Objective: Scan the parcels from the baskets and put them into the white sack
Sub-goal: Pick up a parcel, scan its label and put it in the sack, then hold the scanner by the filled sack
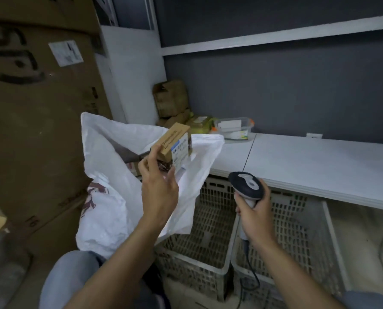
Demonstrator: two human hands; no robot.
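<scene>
I see the parcel (173,139), a small brown box with a white label, gripped in my left hand (158,186) over the open mouth of the sack (110,197). At four o'clock from it, my right hand (255,217) grips the scanner (246,185). The baskets (208,253) stand at six o'clock, under the worktop (319,163) edge.
</scene>
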